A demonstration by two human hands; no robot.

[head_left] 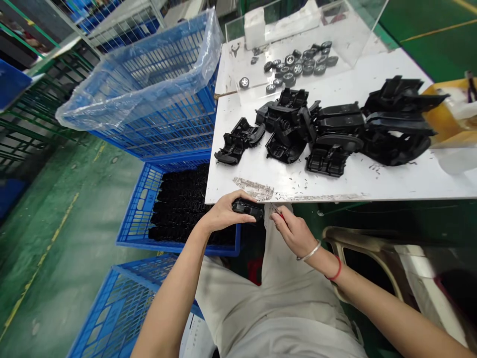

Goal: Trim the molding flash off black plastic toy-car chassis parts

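My left hand (223, 213) is closed round a small black plastic part (249, 209), held just below the front edge of the white table (335, 186). My right hand (294, 231) is pinched on a small tool with a red handle (280, 215), its tip close to the part's right end. A pile of black plastic car-body parts (328, 129) lies on the table above my hands. Small black wheels (298, 64) sit further back under a clear acrylic cover (357, 25).
A blue crate (137, 209) full of black parts stands on the green floor at my left. An empty blue crate (112, 308) is nearer me, and a plastic-lined blue crate (156, 84) stands behind. A beige chair (372, 248) is at the right. Shavings litter the table edge.
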